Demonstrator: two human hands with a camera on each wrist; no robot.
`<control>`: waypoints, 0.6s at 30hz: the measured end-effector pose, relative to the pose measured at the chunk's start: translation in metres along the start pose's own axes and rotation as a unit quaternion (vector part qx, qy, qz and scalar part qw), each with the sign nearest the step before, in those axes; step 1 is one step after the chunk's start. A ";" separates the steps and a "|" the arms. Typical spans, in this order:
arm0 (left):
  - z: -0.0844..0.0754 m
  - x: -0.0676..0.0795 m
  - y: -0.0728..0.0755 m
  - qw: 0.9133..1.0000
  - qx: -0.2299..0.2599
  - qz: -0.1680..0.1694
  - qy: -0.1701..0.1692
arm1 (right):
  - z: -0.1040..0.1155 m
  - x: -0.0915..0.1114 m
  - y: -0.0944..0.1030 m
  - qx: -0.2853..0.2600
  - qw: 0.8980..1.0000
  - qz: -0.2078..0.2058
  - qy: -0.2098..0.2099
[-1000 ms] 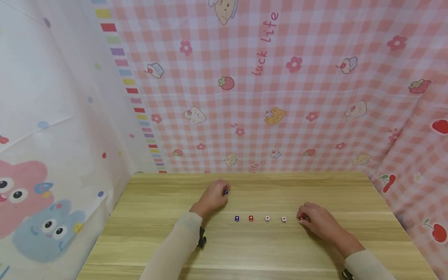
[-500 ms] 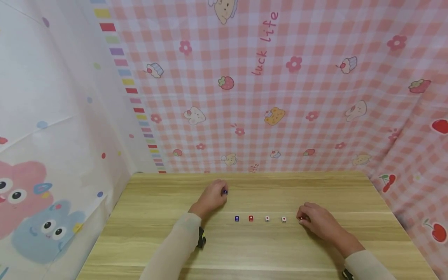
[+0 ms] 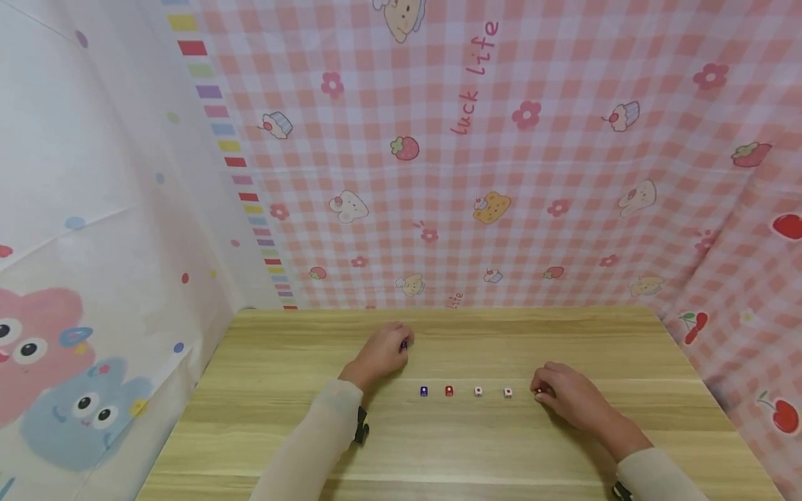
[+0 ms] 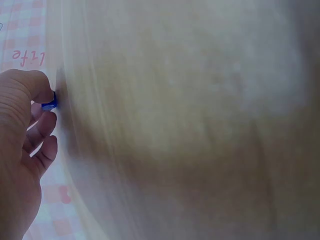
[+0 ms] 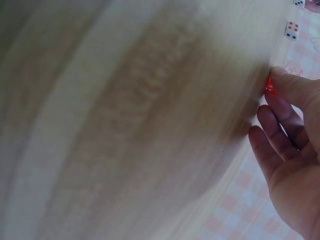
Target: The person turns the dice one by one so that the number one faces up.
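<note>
My left hand (image 3: pixel 383 350) pinches a blue die (image 4: pixel 49 104) between thumb and fingertips, low over the table behind the row of dice. At the right end of that row, my right hand (image 3: pixel 570 395) holds a red die (image 5: pixel 270 86) by thumb and forefinger, mostly covered by the fingers. Between the hands stand a blue die (image 3: pixel 424 392), a red die (image 3: pixel 449 391), a white die (image 3: pixel 479 392) and another white die (image 3: pixel 508 393), spaced apart in a straight line. The right wrist view shows a white die (image 5: pixel 292 31) close beyond the right thumb.
The dice lie on a light wood-grain table (image 3: pixel 476 452). A pink checked cloth (image 3: pixel 438 174) hangs behind its back edge and continues on the right. A white cloth (image 3: pixel 113 174) with cartoon figures hangs at the left.
The blue die in my left fingers has turned slightly, with the hand shifting only a little. My right hand and the row of dice stay where they were.
</note>
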State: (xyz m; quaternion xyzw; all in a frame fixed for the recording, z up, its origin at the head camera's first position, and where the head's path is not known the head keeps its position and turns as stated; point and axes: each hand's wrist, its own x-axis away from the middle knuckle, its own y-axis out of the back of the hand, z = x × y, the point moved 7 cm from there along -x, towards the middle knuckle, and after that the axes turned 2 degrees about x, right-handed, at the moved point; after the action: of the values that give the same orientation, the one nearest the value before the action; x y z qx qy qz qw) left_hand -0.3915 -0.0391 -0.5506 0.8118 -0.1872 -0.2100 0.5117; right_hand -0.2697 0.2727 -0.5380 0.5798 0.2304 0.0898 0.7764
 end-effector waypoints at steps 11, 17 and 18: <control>0.005 0.005 0.000 1.000 0.016 -0.001 0.020 | 0.000 0.000 0.000 0.000 1.000 -0.012 0.003; 0.004 0.008 0.002 0.999 0.024 -0.008 0.019 | -0.001 0.000 -0.001 -0.002 1.000 0.008 -0.007; 0.004 0.009 0.002 0.999 0.024 -0.011 0.019 | -0.002 0.000 -0.001 -0.002 1.000 0.009 -0.009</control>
State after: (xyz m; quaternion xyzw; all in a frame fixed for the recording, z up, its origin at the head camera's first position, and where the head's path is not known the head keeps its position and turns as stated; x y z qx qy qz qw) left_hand -0.3869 -0.0478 -0.5514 0.8293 -0.1739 -0.1957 0.4937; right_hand -0.2705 0.2737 -0.5396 0.5811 0.2181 0.0923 0.7786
